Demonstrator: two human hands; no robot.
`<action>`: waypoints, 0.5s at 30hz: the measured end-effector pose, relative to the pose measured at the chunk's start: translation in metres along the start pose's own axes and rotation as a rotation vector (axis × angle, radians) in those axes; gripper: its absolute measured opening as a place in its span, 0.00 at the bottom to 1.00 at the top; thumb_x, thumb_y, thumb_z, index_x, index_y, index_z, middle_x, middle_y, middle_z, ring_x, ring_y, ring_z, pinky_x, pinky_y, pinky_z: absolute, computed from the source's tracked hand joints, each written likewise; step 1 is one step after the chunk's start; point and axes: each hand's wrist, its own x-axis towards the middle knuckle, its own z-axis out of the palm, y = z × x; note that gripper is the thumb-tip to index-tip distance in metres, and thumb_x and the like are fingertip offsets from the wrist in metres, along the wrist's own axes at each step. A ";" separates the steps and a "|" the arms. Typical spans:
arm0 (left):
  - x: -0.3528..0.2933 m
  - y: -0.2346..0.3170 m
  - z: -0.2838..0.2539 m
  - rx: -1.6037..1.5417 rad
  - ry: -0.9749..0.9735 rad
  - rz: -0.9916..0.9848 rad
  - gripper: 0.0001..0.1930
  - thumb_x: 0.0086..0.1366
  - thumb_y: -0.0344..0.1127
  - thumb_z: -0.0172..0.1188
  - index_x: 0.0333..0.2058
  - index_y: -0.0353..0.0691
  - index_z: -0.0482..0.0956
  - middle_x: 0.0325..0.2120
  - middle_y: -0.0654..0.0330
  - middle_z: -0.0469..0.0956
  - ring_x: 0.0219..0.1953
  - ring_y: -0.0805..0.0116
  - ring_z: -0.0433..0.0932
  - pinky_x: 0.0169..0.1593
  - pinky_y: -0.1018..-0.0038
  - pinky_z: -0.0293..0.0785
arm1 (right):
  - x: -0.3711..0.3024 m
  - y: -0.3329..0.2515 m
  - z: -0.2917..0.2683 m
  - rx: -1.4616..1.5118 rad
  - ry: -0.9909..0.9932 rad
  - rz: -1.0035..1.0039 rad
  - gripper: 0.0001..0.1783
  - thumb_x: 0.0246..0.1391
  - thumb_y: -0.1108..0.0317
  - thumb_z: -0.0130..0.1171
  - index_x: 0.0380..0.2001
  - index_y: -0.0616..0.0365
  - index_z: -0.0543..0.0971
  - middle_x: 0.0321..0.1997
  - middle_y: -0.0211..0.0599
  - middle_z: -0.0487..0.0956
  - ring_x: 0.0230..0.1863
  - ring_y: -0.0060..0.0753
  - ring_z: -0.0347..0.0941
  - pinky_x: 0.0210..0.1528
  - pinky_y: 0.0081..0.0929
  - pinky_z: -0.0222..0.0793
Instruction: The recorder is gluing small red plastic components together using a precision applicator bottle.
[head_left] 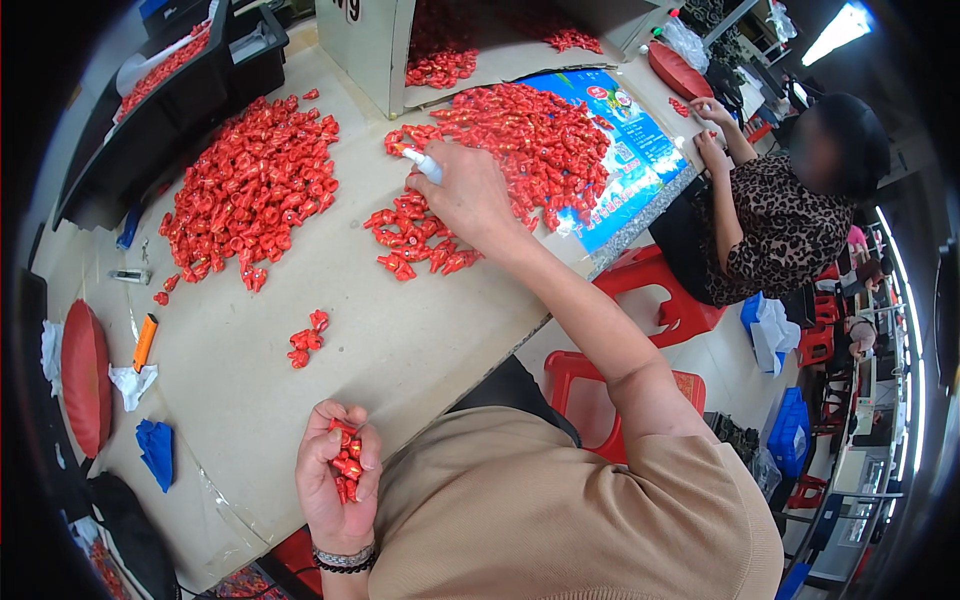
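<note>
My left hand (338, 490) is near the table's front edge, fingers curled round several small red figurines (347, 462) with gold marks. Stretched out over the table, my right hand (468, 192) grips a white marker-like tube (424, 166); its fingertips are partly hidden. That hand is at the near left side of a wide pile of red pieces (540, 135), part of which lies on a blue printed sheet (625, 125). Left of it is another heap of red figurines (255, 185). A few loose red figurines (307, 340) lie between that heap and my left hand.
Black bins (150, 125) stand at the far left. Along the left side are an orange cutter (145, 342), a red dish (86, 378) and a blue cloth (155, 453). A box-like shelf (365, 50) stands behind. A co-worker (790, 210) sits at the right, near red stools (660, 290).
</note>
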 end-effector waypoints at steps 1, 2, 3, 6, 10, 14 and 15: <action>-0.001 0.000 0.000 0.015 -0.004 -0.014 0.07 0.64 0.32 0.50 0.40 0.36 0.69 0.37 0.53 0.75 0.20 0.73 0.67 0.11 0.84 0.59 | 0.000 0.001 0.000 -0.005 0.010 -0.026 0.11 0.45 0.67 0.66 0.26 0.63 0.77 0.23 0.51 0.76 0.28 0.52 0.75 0.31 0.44 0.67; -0.001 0.000 -0.001 0.030 -0.009 -0.028 0.07 0.66 0.32 0.51 0.39 0.36 0.68 0.36 0.53 0.75 0.19 0.73 0.67 0.11 0.84 0.59 | 0.000 0.001 -0.002 -0.002 0.008 -0.029 0.11 0.45 0.67 0.66 0.26 0.63 0.77 0.23 0.51 0.76 0.28 0.52 0.75 0.31 0.44 0.67; -0.001 -0.001 -0.002 0.029 -0.008 -0.026 0.07 0.66 0.32 0.51 0.39 0.36 0.68 0.36 0.53 0.75 0.19 0.73 0.67 0.11 0.84 0.59 | 0.001 0.001 -0.005 0.005 -0.013 -0.010 0.11 0.45 0.67 0.66 0.26 0.63 0.77 0.24 0.50 0.76 0.28 0.51 0.75 0.32 0.44 0.67; 0.001 -0.003 -0.005 -0.010 -0.101 -0.069 0.09 0.68 0.37 0.51 0.40 0.37 0.68 0.34 0.55 0.74 0.18 0.75 0.65 0.11 0.84 0.58 | 0.000 0.003 -0.011 0.007 -0.026 0.008 0.11 0.44 0.67 0.66 0.26 0.63 0.77 0.26 0.49 0.76 0.30 0.51 0.74 0.34 0.43 0.67; -0.002 -0.004 -0.002 -0.099 -0.070 -0.089 0.15 0.70 0.48 0.46 0.40 0.41 0.66 0.25 0.62 0.65 0.17 0.77 0.61 0.09 0.86 0.57 | -0.003 0.006 -0.012 0.022 0.031 -0.036 0.11 0.41 0.68 0.67 0.26 0.62 0.77 0.29 0.46 0.75 0.33 0.49 0.74 0.36 0.42 0.68; 0.001 -0.007 -0.006 -0.122 -0.047 -0.042 0.18 0.69 0.53 0.45 0.37 0.43 0.65 0.22 0.65 0.61 0.16 0.77 0.59 0.09 0.85 0.55 | -0.016 -0.016 -0.021 0.230 0.020 -0.049 0.10 0.39 0.71 0.68 0.27 0.60 0.78 0.29 0.42 0.75 0.35 0.44 0.75 0.38 0.38 0.70; 0.004 -0.007 -0.006 -0.107 -0.061 -0.005 0.18 0.70 0.52 0.44 0.39 0.42 0.65 0.23 0.64 0.62 0.16 0.77 0.58 0.09 0.86 0.55 | -0.022 -0.022 -0.022 0.320 -0.007 -0.056 0.10 0.39 0.72 0.68 0.27 0.59 0.78 0.29 0.41 0.75 0.35 0.42 0.75 0.38 0.36 0.71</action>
